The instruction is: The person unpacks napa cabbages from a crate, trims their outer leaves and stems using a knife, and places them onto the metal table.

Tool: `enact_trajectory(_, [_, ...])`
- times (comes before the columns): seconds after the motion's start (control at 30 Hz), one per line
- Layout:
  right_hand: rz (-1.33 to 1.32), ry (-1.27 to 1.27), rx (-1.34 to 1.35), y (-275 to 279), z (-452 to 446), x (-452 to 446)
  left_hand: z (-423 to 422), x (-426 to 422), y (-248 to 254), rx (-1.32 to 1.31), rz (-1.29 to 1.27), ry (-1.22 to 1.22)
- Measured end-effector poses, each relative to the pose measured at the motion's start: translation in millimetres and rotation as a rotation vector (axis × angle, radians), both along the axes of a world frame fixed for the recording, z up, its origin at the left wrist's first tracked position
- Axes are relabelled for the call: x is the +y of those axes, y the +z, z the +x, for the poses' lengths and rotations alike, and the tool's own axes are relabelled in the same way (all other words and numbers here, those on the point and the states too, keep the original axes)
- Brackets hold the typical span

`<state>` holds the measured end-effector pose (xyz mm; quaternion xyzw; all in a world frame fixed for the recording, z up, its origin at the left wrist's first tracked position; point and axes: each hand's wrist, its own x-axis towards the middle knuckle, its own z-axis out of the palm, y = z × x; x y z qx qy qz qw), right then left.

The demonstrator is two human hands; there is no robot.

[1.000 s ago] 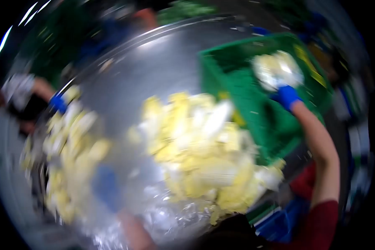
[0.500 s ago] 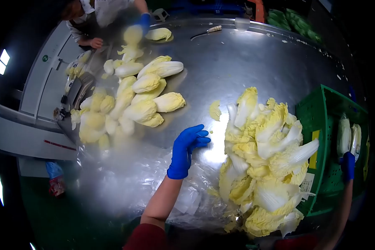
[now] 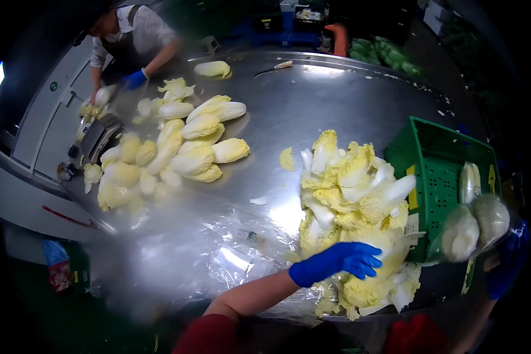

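Bagged cabbages (image 3: 484,225), beside the right hand (image 3: 507,264) at the near edge of the green crate (image 3: 404,150), probably need even support, though its grip I cannot tell, while the left hand (image 3: 340,264), fingers loosely apart, is over leaves (image 3: 360,215).

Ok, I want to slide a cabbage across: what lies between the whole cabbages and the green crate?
In the head view, a leaf heap lies nearest the green crate; then come a yellow leaf, a white scrap and bare table.
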<state>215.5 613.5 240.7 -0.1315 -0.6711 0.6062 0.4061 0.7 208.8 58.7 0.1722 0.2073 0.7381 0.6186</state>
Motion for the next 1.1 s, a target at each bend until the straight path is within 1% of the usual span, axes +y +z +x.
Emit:
enact_trajectory(0.03, [-0.144,0.228,0.085,15.4,-2.6,-24.9,14.6,17.0,-3.5,-0.127,0.152,-0.144])
enact_trajectory(0.07, [-0.362,0.545,0.143,31.1,-8.0,-48.3,26.8,26.2,11.3,-0.131,0.245,-0.196])
enact_trajectory(0.1, [-0.534,0.774,0.170,42.4,-13.9,-75.9,35.1,30.9,28.1,-0.249,0.292,-0.235])
enact_trajectory(0.17, [-0.598,0.447,0.234,28.0,-12.4,-137.8,48.3,40.5,42.4,-0.489,0.416,-0.289])
enact_trajectory(0.23, [-0.687,0.570,0.318,25.8,-34.8,-202.6,62.4,35.4,55.8,-0.549,0.233,-0.112])
enact_trajectory(0.27, [-0.670,0.642,0.362,15.7,-43.4,-220.2,68.4,32.0,60.2,-0.571,0.135,-0.019])
enact_trajectory(0.3, [-0.654,0.716,0.405,5.8,-51.9,-237.7,79.3,28.9,51.1,-0.624,0.099,0.071])
enact_trajectory(0.33, [-0.568,0.575,0.447,-12.0,-48.4,-247.9,83.4,18.3,39.4,-0.711,0.136,0.100])
enact_trajectory(0.4, [-0.398,0.752,0.327,-10.1,-59.4,-275.8,78.2,-9.9,21.2,-0.640,0.169,0.158])
enact_trajectory(0.47, [-0.795,0.683,0.338,-35.8,-44.2,-298.7,74.8,-36.3,3.2,-0.582,-0.150,0.390])
enact_trajectory(0.53, [-1.065,0.781,0.204,-59.3,-29.3,-323.0,60.1,-71.5,-18.8,-0.504,-0.295,0.561])
enact_trajectory(0.57, [-1.182,0.828,0.119,-70.1,-22.9,-335.5,50.4,-93.5,-13.8,-0.436,-0.321,0.634])
enact_trajectory(0.6, [-1.187,0.829,-0.011,-78.8,-18.2,-343.8,39.9,-117.8,-9.6,-0.364,-0.349,0.705])
enact_trajectory(0.67, [-0.918,0.788,-0.420,-87.1,-10.5,-355.1,18.0,-169.0,-13.4,-0.092,-0.384,0.777])
enact_trajectory(0.73, [-0.619,0.799,-0.602,-86.2,-21.8,-360.6,-3.9,-231.6,-10.5,0.183,-0.379,0.765])
enact_trajectory(0.77, [-0.469,0.803,-0.694,-84.3,-29.3,-362.7,-12.4,-251.9,7.8,0.335,-0.538,0.678])
enact_trajectory(0.8, [-0.388,0.781,-0.764,-80.3,-39.2,-367.5,-20.5,-260.7,38.5,0.485,-0.689,0.581])
enact_trajectory(0.83, [-0.338,0.730,-0.830,-83.8,-47.4,-372.8,-23.4,-258.8,71.2,0.609,-0.758,0.471])
enact_trajectory(0.87, [-0.289,0.679,-0.899,-90.6,-54.5,-379.5,-28.7,-264.7,75.0,0.875,-0.765,0.380])
enact_trajectory(0.93, [-0.215,0.583,-0.828,-109.4,-74.3,-394.9,-34.8,-269.2,66.2,1.281,-0.887,0.139])
enact_trajectory(1.0, [-0.183,0.574,-0.707,-125.0,-94.4,-410.6,-39.2,-263.7,40.2,1.503,-1.010,-0.164])
enact_trajectory(1.03, [-0.123,0.589,-0.708,-134.9,-105.4,-417.6,-41.9,-269.0,5.9,1.585,-0.982,-0.184])
enact_trajectory(1.07, [-0.058,0.604,-0.706,-149.0,-117.1,-423.8,-42.5,-269.2,-3.7,1.569,-0.987,-0.186])
enact_trajectory(1.1, [0.185,0.546,-0.519,-181.6,-127.2,-430.0,-43.6,-268.6,-9.9,1.554,-0.992,-0.186])
